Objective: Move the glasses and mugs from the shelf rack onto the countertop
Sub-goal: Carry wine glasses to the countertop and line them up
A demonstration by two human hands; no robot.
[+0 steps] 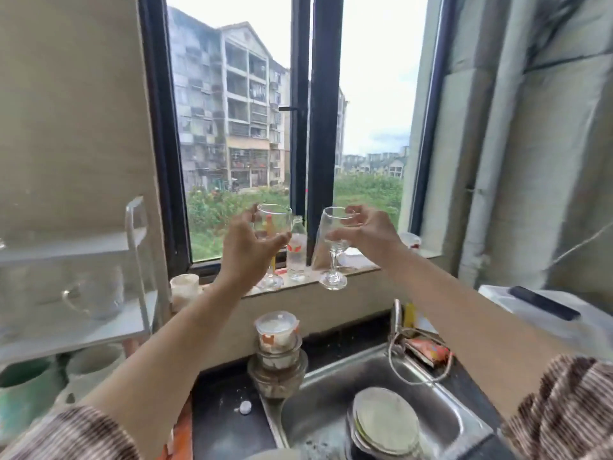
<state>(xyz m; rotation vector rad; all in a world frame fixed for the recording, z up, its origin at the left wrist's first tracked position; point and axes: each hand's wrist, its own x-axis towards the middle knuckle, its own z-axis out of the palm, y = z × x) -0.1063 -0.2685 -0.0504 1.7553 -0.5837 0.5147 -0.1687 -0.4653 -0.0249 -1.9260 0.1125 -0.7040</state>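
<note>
We have both arms stretched out twd the window, each hand w/ a stemmed glass held up in front of the pane; our left hand has its fingers curled round the bowl of the left glass, thumb on the near side, and the foot of that glass sits just below the heel of the hand, at or just over the window sill — can't tell if it touches; our right hand pinches the right glass at the bowl, fingertips over the rim and thumb under, so the glass tilts a bit w/ its stem and foot hanging below the fingers, clear of the sill; between the two hands, just behind the fingers, stands a small clear bottle w/ a red label on the sill; far left of our left fingers is the white shelf rack, w/ a clear mug on its lower tier, blurred; below both wrists lies the steel sink w/ plates stacked in it; left of the sink a stack of lidded tubs on the dark countertop.
</note>
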